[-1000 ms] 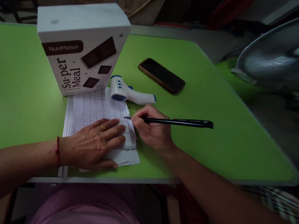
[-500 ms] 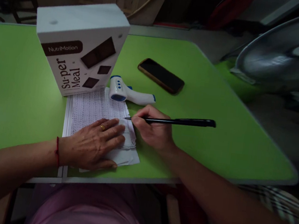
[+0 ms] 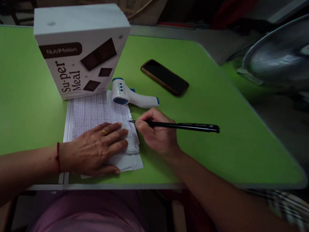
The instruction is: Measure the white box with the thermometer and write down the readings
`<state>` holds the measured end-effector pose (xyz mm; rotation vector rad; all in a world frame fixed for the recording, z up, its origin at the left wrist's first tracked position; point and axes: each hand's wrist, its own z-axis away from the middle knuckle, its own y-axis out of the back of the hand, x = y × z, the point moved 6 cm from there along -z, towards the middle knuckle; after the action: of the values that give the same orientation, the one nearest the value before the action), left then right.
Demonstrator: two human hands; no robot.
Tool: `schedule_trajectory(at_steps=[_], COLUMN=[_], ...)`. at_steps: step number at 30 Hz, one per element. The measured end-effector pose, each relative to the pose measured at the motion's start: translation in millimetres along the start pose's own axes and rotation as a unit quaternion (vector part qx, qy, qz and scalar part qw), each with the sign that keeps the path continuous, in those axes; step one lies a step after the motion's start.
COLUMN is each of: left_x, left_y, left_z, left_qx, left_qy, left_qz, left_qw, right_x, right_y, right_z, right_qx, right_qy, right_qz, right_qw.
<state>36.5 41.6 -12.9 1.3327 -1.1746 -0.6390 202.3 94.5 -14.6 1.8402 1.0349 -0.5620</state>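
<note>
Handwritten lines cover the upper part of a paper sheet [image 3: 90, 110] on the green table [image 3: 210, 137]. My left hand [image 3: 99, 148] lies flat across its lower part, fingers spread, hiding some of the page. In my right hand [image 3: 158, 131] a black pen [image 3: 189, 126] is pinched between thumb and fingers. Its tip touches or hovers just over the sheet's right side; I cannot tell which. More loose paper [image 3: 127, 161] sticks out below the sheet. A white and blue infrared thermometer [image 3: 131, 94] rests at the sheet's top right corner, just beyond my right hand.
A tall white box [image 3: 80, 51] stands upright behind the sheet at the left. A dark phone [image 3: 164, 77] lies on the table past the thermometer. Off the table's right edge is a large metal basin [image 3: 287, 53]. Checked cloth [image 3: 280, 208] shows at the lower right.
The whole view has shifted slightly, so things appear a little farther left. Both hands keep nearly the same places on and beside the sheet, and the pen stays in my right hand.
</note>
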Motion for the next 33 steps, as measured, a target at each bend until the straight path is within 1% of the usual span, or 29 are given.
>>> schedule_trajectory(at_steps=[4, 9, 12, 16, 24, 33], left_x=[-0.4, -0.5, -0.1, 0.0, 0.4, 0.2], left_y=[-0.7, -0.7, -0.2, 0.0, -1.4, -1.3], left_z=[0.4, 1.4, 1.4, 0.7, 0.3, 0.2], left_qx=[0.002, 0.007, 0.005, 0.006, 0.011, 0.014], left_qy=[-0.003, -0.006, -0.005, -0.002, -0.008, -0.01], left_qz=[0.002, 0.001, 0.001, 0.0, -0.009, 0.0], left_qw=[1.0, 1.0, 1.0, 1.0, 1.0, 1.0], right_x=[-0.3, 3.4, 5.4, 5.7, 5.7, 3.3], right_y=[0.3, 0.4, 2.6, 2.9, -0.1, -1.1], right_z=[0.0, 0.1, 0.7, 1.7, 1.4, 0.7], right_qx=[-0.003, -0.026, -0.01, 0.012, 0.004, -0.002], right_qy=[0.009, -0.008, -0.018, -0.01, -0.022, -0.011], right_qz=[-0.005, -0.002, -0.005, -0.019, -0.006, -0.006], right_qw=[1.0, 1.0, 1.0, 1.0, 1.0, 1.0])
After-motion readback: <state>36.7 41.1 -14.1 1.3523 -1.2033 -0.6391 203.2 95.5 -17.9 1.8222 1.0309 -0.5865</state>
